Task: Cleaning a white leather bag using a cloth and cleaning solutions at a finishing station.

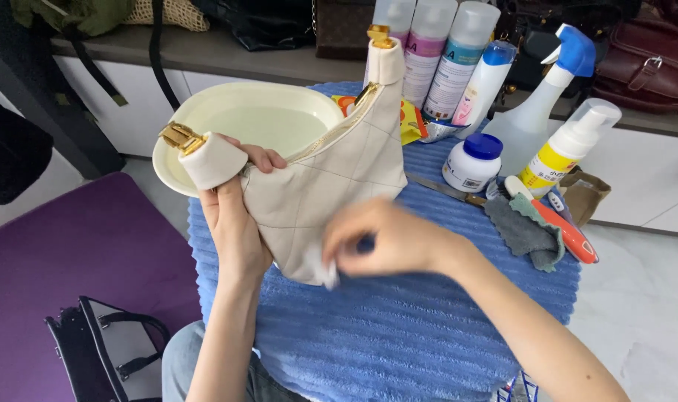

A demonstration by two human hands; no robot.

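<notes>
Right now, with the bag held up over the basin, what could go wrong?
1. The left hand grips the cream bag by one end only; it could slip into the basin, which seems to hold liquid.
2. The right hand is blurred while it rubs with a white pad; a wide swing might topple the small jar.

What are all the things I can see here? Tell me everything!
Handbag: one, cream quilted with gold clasps, held up over the table.
Basin: one, cream, holding water, behind the handbag.
Table cover: one, blue ribbed, under everything.
Spray cans: three, white with coloured labels, back of table.
Trigger spray bottle: one, clear with blue head, right.
Pump bottle: one, yellow-white, right.
Jar: one, white with blue lid.
Cloth: one, grey, right edge.
Black bag: one, on the floor, lower left.
Left hand: grips the handbag's side.
Right hand: blurred, pressing something small and white on the handbag.
</notes>
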